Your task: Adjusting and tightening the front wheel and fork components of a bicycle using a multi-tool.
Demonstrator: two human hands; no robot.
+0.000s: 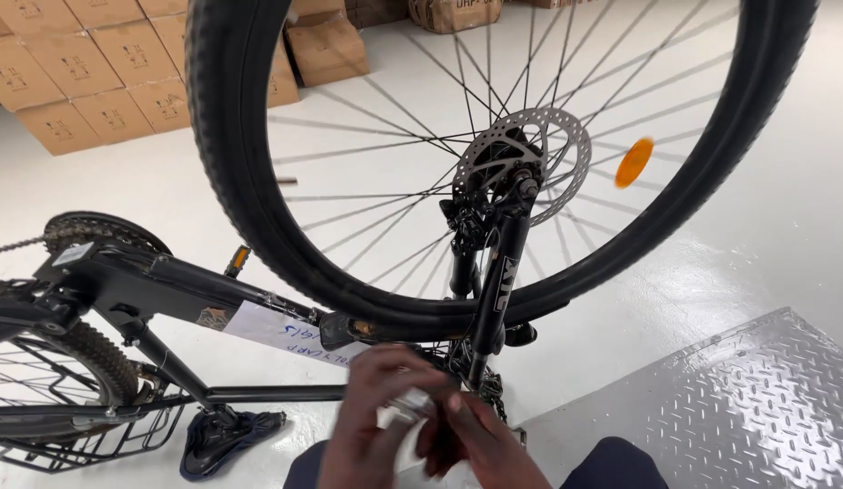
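Upside-down black bicycle [258,308] on a white floor [784,208], front wheel [231,136] raised.
Below the fork [494,281], left hand [372,426] and right hand [480,444] together pinch a small blurred silvery part [408,405].

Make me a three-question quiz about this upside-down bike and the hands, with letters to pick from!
1. Where does the front wheel sit?
A. Up in the air above the frame
B. Flat on the floor
C. Inside a box

2. What colour is the reflector on the spokes?
A. Blue
B. Orange
C. Green

3. How are the two hands?
A. Far apart on the tyre
B. Close together round a small shiny part
C. Resting on the saddle

Answers:
1 A: the bike is upside down, its saddle on the floor and its wheel raised.
2 B: the oval reflector shows orange.
3 B: the left hand and right hand meet below the fork, blurred, on a small silvery part.
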